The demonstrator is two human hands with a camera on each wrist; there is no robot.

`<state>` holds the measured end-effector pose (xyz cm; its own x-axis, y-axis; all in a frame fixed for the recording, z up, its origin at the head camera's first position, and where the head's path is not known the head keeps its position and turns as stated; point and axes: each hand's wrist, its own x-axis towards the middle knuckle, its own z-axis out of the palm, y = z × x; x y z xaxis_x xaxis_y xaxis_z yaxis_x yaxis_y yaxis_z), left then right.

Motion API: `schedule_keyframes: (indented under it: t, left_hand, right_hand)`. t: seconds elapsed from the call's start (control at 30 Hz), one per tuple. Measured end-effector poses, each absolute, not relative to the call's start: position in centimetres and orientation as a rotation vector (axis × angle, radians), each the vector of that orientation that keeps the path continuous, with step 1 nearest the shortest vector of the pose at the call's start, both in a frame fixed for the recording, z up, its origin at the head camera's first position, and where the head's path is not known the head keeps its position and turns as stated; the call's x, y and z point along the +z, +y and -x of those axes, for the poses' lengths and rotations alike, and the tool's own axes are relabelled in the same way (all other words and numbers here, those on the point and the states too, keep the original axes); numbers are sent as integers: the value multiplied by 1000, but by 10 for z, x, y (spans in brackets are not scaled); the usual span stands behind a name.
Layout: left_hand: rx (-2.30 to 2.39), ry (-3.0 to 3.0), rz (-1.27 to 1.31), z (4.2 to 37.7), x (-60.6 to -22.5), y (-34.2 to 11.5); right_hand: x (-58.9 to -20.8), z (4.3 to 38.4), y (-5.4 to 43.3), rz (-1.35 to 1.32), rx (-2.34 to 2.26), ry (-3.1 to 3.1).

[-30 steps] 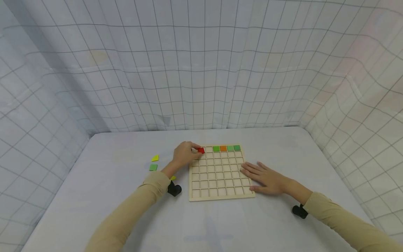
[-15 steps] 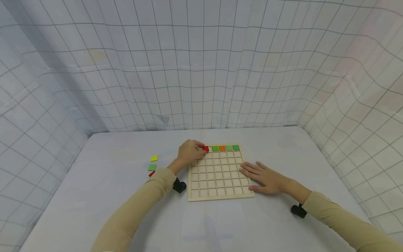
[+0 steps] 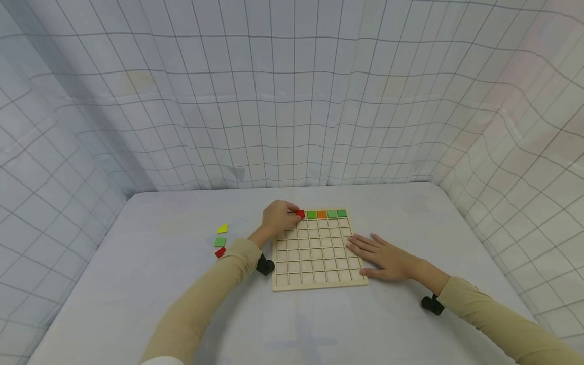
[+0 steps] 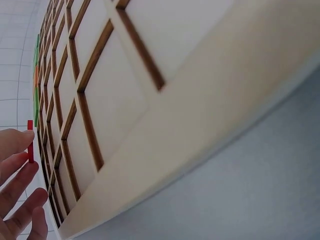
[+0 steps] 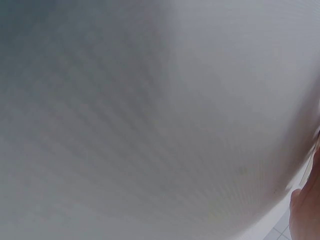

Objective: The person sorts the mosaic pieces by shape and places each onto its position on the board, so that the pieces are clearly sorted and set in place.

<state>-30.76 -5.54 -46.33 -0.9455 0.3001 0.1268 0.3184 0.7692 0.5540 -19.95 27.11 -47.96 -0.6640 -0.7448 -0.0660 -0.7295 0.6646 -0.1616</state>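
Observation:
My left hand (image 3: 278,217) pinches a red square tile (image 3: 299,214) between thumb and fingertips over the back row of a pale wooden grid board (image 3: 319,288). In the left wrist view the red tile (image 4: 30,141) stands on edge between the fingers. To its right along that row lie a bright green tile (image 3: 312,215), an orange tile (image 3: 321,214) and two more green tiles (image 3: 336,214). My right hand (image 3: 383,258) lies flat, fingers spread, on the board's right edge. The right wrist view shows mostly white cloth and a bit of that hand (image 5: 306,212).
Left of the board on the white table (image 3: 150,268) lie a yellow piece (image 3: 222,228), a green square tile (image 3: 220,242) and a red piece (image 3: 220,252) close to the left sleeve. A gridded white curtain (image 3: 292,111) surrounds the table's back and sides.
My left hand has moved right with the red tile along the back row, up beside the bright green tile. The loose red piece has come out from behind the sleeve. My right hand stays put.

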Motion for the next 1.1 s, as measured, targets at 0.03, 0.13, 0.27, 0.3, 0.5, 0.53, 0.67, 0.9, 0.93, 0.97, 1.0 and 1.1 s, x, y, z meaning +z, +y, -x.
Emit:
schedule_keyframes:
  t: [0.03,0.13,0.27,0.3,0.5,0.53,0.67,0.9,0.93,0.97,1.0,1.1]
  left_hand:
    - [-924,-2927,510,308,-464,-55]
    - [-925,-2930,510,309,-464,-53]
    - [-898,-2936,512,308,-464,-51]
    - [-893,-2936,512,308,-464,-51]
    - [-872,-2934,514,309,-465,-49]
    - [-871,-2932,514,309,-465,-49]
    - [-859,-2935,519,309,-466,-49]
    - [-836,-2946,525,309,-467,-50]
    - [-832,-2947,524,309,-466,-50]
    - [-829,-2948,523,309,-466,-50]
    - [-833,-2947,523,309,-466,-50]
    - [-838,-2951,519,309,-465,-50]
  right_hand:
    - [-480,200,271,1221,-183,2751]
    - [-481,200,271,1209,-192,2744]
    - [-483,201,272,1185,-187,2737]
    - [-483,202,272,1181,-178,2737]
    - [-483,203,272,1166,-158,2730]
    - [-484,203,272,1165,-158,2730]
    - [-484,203,272,1162,-156,2733]
    - [-484,203,272,1170,-177,2732]
    - [-484,203,272,1171,-176,2732]
    - [-484,203,272,1173,-175,2733]
    - [-484,203,272,1172,-173,2733]
    - [-485,202,273,1184,-154,2741]
